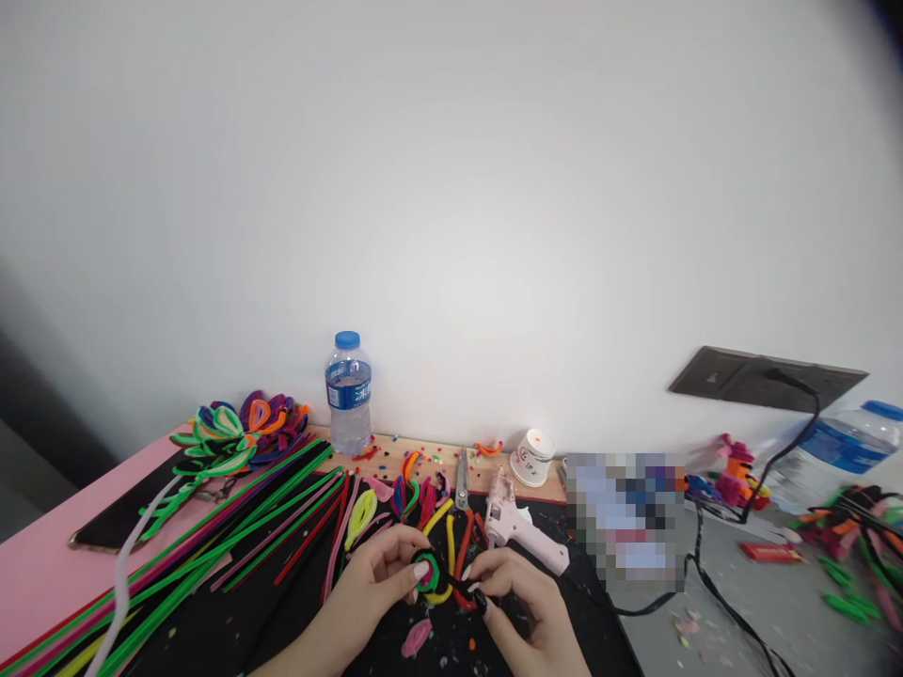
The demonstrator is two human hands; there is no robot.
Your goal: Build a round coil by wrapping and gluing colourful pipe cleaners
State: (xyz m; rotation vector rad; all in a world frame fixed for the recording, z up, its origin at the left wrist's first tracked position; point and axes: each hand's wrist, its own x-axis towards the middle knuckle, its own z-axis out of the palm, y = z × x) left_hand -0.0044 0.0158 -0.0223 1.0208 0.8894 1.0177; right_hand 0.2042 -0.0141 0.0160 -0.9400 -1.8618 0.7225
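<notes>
Between thumb and fingers, my left hand [377, 585] holds a small round coil of pipe cleaner [427, 571], green inside with a pinkish centre and a black outer edge. My right hand [518, 602] pinches a black pipe cleaner [460, 585] that runs from the coil's right side. Just behind the hands lie red pipe cleaner pieces [464, 541] and a yellow piece [451, 531]. A pink looped piece [416, 638] rests on the black mat below the coil. Past my right hand is a pale pink glue gun [526, 536].
Long pipe cleaners [204, 555] spread across the left side, near a looped pipe-cleaner flower [222, 437]. At the back stand a water bottle [348, 395] and an upturned paper cup [532, 458]. Scissors [462, 484] lie behind the hands. A black cable [726, 602] crosses the right side.
</notes>
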